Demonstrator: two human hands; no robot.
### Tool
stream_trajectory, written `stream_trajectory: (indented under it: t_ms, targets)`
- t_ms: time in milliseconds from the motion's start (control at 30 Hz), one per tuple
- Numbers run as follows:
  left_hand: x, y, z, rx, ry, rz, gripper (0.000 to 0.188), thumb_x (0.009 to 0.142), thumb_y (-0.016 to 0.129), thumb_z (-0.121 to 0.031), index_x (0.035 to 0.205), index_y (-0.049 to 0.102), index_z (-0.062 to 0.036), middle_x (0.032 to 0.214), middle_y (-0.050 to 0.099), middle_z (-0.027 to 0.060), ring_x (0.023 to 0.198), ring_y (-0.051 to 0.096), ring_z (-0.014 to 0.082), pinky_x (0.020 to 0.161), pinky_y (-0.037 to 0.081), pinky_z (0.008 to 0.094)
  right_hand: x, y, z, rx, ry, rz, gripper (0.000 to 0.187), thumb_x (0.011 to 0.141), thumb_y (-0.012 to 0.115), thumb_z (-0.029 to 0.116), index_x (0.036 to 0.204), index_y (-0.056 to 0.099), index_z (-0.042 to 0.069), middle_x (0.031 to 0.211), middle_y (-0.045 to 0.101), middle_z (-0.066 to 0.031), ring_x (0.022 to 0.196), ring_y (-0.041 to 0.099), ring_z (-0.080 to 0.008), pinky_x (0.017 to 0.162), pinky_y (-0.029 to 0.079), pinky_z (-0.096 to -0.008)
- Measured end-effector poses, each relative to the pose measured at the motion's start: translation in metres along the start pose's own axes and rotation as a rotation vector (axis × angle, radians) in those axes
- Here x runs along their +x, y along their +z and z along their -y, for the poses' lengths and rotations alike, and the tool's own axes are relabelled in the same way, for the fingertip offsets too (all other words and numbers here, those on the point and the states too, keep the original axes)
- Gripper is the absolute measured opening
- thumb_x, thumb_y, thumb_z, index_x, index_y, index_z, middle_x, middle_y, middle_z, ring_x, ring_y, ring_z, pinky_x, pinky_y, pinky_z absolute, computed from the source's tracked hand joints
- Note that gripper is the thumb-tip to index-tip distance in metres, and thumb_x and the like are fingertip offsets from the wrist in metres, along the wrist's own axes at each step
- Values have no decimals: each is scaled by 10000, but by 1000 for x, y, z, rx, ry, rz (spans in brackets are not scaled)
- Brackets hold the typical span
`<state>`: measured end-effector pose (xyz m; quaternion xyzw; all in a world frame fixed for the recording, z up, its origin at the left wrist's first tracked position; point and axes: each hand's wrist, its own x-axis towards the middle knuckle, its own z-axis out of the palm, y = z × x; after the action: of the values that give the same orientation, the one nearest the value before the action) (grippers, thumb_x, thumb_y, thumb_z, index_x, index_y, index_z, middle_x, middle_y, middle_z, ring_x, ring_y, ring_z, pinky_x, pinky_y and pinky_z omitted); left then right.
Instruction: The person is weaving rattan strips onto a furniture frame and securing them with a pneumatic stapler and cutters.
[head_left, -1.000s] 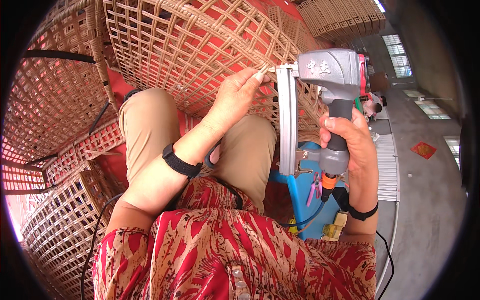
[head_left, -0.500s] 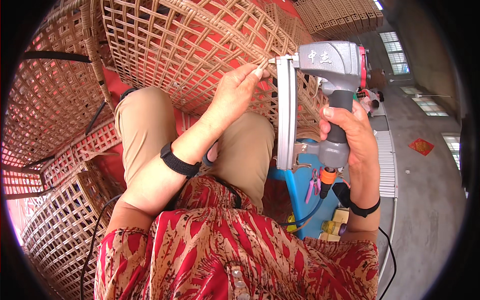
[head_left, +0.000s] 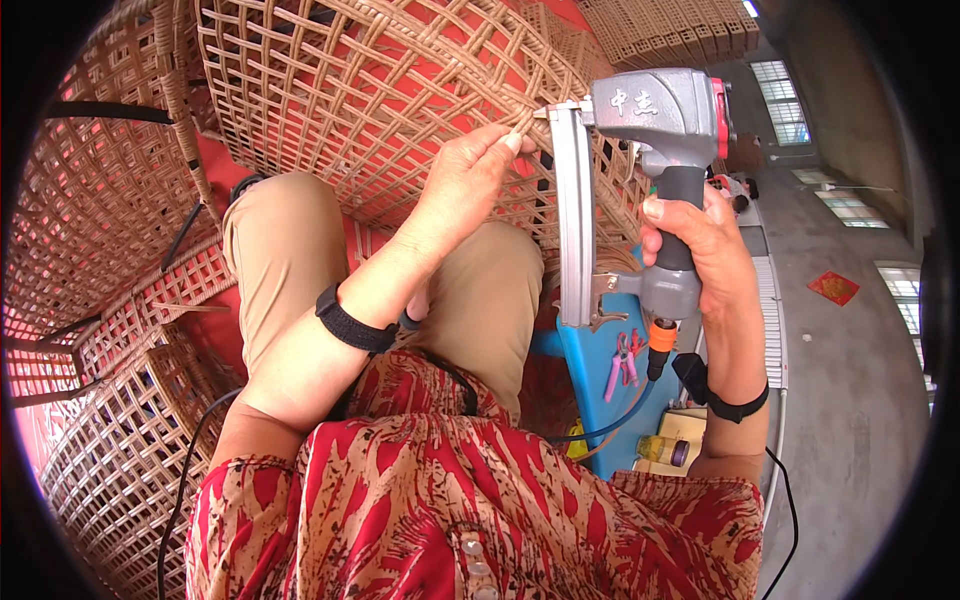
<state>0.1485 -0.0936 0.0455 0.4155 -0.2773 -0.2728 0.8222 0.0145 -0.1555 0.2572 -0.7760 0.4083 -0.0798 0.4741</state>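
My right hand (head_left: 705,235) is wrapped round the black grip of a grey pneumatic stapler (head_left: 655,120) with a long silver magazine. Its nose rests at the edge of a woven tan wicker panel (head_left: 400,85), just beyond my left fingertips. My left hand (head_left: 475,175) is closed, thumb and fingers pinching a wicker strand (head_left: 523,122) at that edge. An orange fitting (head_left: 662,335) joins a dark air hose (head_left: 625,425) to the bottom of the stapler. The tip of the nose against the weave is too small to make out.
A blue stool (head_left: 592,370) on my right bears pink-handled pliers (head_left: 622,368) and a small yellowish bottle (head_left: 660,450). More wicker pieces (head_left: 110,450) stand at my left, and stacked ones (head_left: 665,35) lie far off. A person (head_left: 738,190) is in the distance.
The stapler and my right hand have shifted slightly up, its nose still at the panel's edge. My left hand keeps its pinch. The whole view has moved a little.
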Motion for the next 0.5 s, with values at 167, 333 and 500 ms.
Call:
stream_trajectory:
  t_ms: [167, 333, 500]
  targets:
    - [0, -2, -5, -53, -154, 47, 295, 1006, 485, -233, 1099, 666, -19, 1033, 663, 24, 1002, 548, 85, 889, 421, 257, 7, -3, 10, -96, -10, 51, 289, 778, 744, 137, 964, 550, 30, 675, 582, -44, 554, 565, -106, 520, 487, -260]
    - [-1, -5, -2, 8, -105, 44, 292, 1006, 484, -232, 1086, 668, -19, 1020, 661, 20, 981, 544, 78, 880, 424, 253, 13, -5, 27, -243, -49, 88, 278, 779, 735, 149, 953, 570, 7, 676, 580, -35, 548, 549, -96, 509, 463, -254]
    - [-3, -4, -10, -12, -124, 58, 290, 1007, 478, -222, 1074, 666, -12, 1024, 659, 24, 981, 542, 76, 886, 424, 254, 15, -4, 41, -421, -84, 134, 278, 775, 722, 158, 953, 570, 7, 651, 568, -26, 538, 538, -93, 507, 448, -248]
